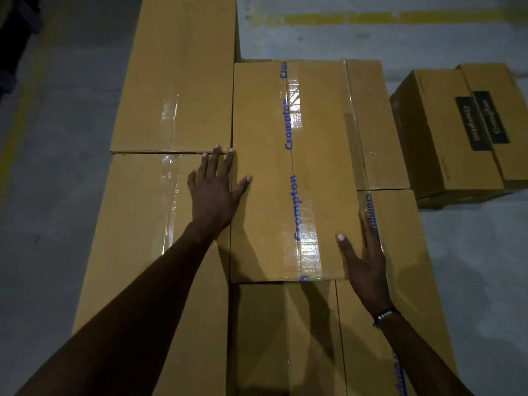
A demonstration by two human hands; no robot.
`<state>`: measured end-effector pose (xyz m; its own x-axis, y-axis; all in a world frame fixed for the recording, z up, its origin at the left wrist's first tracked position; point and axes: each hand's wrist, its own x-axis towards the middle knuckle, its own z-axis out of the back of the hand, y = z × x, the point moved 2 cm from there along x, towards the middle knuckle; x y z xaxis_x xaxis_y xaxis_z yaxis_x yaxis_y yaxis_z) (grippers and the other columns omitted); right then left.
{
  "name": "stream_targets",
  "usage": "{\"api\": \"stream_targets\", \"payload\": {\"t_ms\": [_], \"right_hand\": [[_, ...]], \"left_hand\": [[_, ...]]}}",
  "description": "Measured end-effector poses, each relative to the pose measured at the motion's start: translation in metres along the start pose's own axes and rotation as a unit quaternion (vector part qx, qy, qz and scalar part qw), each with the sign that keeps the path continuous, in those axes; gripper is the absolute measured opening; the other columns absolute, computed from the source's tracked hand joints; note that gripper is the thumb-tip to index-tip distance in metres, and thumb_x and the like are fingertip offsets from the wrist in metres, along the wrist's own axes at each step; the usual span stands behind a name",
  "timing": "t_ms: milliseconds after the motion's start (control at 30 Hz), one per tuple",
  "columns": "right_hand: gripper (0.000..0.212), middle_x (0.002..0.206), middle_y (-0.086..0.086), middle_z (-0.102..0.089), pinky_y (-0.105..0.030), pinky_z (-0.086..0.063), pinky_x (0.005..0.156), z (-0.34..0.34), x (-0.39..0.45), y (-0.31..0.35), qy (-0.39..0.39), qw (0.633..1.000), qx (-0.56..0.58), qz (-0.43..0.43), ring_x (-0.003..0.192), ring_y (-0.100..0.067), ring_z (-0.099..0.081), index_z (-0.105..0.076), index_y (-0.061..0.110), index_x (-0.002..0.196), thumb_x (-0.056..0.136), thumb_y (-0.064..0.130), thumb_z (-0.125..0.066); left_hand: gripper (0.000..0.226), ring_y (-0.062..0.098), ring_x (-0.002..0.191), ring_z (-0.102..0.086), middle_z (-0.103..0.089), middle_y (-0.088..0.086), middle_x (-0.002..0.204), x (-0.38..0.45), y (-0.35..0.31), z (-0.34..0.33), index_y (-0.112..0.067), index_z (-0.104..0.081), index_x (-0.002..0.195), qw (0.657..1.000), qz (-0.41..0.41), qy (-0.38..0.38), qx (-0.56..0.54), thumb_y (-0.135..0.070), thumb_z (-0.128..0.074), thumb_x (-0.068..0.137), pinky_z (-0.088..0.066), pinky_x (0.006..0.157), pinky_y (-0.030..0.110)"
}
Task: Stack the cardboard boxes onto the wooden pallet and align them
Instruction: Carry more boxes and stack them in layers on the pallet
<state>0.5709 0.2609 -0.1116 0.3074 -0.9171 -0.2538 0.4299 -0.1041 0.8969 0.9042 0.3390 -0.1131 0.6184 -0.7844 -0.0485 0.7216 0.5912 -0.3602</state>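
Stack of cardboard boxes (pixel 160 252) underfoot of the view, filling most of the frame; pallet itself hidden beneath, not visible. Two long boxes at left, end to end, tops level. At centre, one raised Crompton-taped box (pixel 291 172) lying on top of lower boxes, blue-lettered tape running along its length.

Step in hand, by judgement: squaring that top box against its neighbours. Best done with even pressure from both sides, sliding rather than lifting, until the left edge meets the left row flush and the near edge lines up with the box below; near end currently appears set back from the lower front. Risk of skewing if one side pushes harder.

Off to the right, on the floor and well apart: another carton with black Crompton labels (pixel 457 132).

Left hand (pixel 213 190): fingers straight and spread, flat across the seam between left row and top box, gripping nothing. Right hand (pixel 364 258): fingers straight, pressed along the box's right edge, thumb on its top.
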Motion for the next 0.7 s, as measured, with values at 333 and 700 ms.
{"api": "stream_targets", "payload": {"t_ms": [333, 700], "right_hand": [[0.077, 0.168, 0.012, -0.033, -0.032, -0.036, 0.122, -0.02, 0.081, 0.027, 0.01, 0.999, -0.014, 0.038, 0.153, -0.008, -0.032, -0.029, 0.036, 0.165, 0.099, 0.042, -0.068], [0.076, 0.169, 0.002, -0.034, -0.025, -0.028, 0.117, -0.047, 0.165, 0.061, 0.003, 0.998, -0.029, 0.059, 0.153, -0.012, -0.03, -0.028, 0.025, 0.166, 0.102, 0.038, -0.067]], "left_hand": [[0.084, 0.027, 0.152, -0.025, -0.029, -0.003, 0.167, 0.006, 0.007, 0.018, -0.025, -0.033, 0.16, 0.999, -0.022, -0.019, 0.024, -0.077, -0.042, 0.095, -0.02, 0.12, 0.057], [0.12, 0.019, 0.161, 0.014, 0.006, -0.007, 0.175, 0.015, 0.017, 0.019, -0.027, -0.015, 0.165, 0.995, -0.057, 0.054, -0.058, -0.099, -0.046, 0.074, 0.005, 0.128, 0.055]]}}
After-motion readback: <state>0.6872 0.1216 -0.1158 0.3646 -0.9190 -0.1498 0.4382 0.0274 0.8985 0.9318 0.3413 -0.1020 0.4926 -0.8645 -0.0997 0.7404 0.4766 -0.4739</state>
